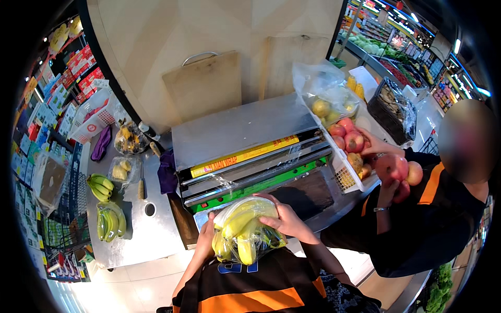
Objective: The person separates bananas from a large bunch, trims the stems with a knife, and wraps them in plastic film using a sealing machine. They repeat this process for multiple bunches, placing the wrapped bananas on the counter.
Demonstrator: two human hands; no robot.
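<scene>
Close to my body, a bunch of yellow bananas [244, 231] covered in clear plastic film is held between my two hands. My left hand [205, 238] grips its left side, and my right hand [287, 219] holds the right side with the thumb across the film. Just beyond the bananas stands a film wrapping machine [242, 113] with a green front panel and red switches. A yellow film box [244, 155] shows in its slot, and loose film lies over the rollers. The dark heating plate [305, 195] is partly in shadow at the machine's front right.
On the left steel table [156, 234] lie banana bunches [110, 221], a knife [141, 189], purple cloth [102, 143] and bagged fruit [130, 137]. At right, a co-worker [407, 219] handles pomegranates [354, 141] at a white basket [346, 176]. Cutting boards [207, 84] lean behind.
</scene>
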